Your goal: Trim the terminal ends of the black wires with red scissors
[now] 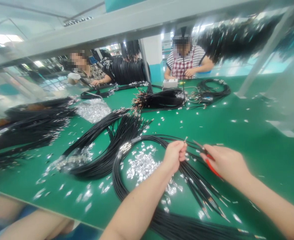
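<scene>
My left hand (174, 154) is closed around the end of a black cable, whose stripped copper tip (186, 139) pokes up past the fingers. In my right hand (225, 161) is a red-handled cutting tool, possibly pliers or nippers (213, 167), its dark jaws pointing left toward that tip but apart from it. Below both hands a coil of black cables (116, 175) lies on the green table, its loose stripped ends (209, 201) fanning out to the lower right. Inside the coil is a heap of small silvery foil pieces (143, 163).
Further bundles of black cable (97, 163) lie to the left and at the back (159, 99). A clear plastic bag (93, 110) sits behind them. Two people work across the green table (257, 146). A grey overhead beam (127, 26) and a post (262, 53) frame the table.
</scene>
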### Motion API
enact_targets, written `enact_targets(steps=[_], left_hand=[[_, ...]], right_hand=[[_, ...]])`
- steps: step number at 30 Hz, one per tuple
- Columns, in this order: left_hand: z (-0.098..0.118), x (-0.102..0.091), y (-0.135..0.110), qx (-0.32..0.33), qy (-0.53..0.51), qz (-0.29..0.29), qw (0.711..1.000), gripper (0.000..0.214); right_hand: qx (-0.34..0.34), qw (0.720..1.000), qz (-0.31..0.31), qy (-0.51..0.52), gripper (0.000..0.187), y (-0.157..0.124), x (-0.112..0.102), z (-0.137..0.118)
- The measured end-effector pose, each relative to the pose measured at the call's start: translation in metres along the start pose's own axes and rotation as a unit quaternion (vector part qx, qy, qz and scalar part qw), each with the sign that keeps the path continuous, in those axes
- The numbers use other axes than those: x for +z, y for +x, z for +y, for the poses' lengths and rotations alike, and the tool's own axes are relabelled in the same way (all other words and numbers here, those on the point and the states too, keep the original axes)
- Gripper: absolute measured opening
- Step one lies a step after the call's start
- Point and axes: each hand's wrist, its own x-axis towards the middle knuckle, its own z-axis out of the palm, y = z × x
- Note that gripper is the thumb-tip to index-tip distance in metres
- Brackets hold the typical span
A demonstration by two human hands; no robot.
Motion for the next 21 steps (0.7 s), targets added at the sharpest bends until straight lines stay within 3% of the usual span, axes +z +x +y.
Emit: enact_targets(steps=[5, 12, 17, 21], left_hand=[[0.006, -0.005, 0.004, -0.043, -0.044, -0.029, 0.998, 0.018], [0.010, -0.009, 0.003, -0.058, -0.042, -0.085, 0.994, 0.021], [0.011, -0.011, 0.004, -0.083, -0.040, -0.108, 0.990, 0.021], [0.007, -0.012, 0.005, -0.051, -0.021, -0.103, 0.993, 0.020]], right_hand=[[0.003, 1.000, -0.024, 0.021, 0.017, -0.002, 0.005, -0.003], [0.059, 0.997, 0.018, 0.041, 0.021, -0.024, 0.010, 0.010], [0.073, 0.996, 0.023, 0.055, 0.022, -0.039, 0.014, 0.006], [0.081, 0.994, 0.023, 0.072, 0.021, -0.044, 0.012, 0.006]])
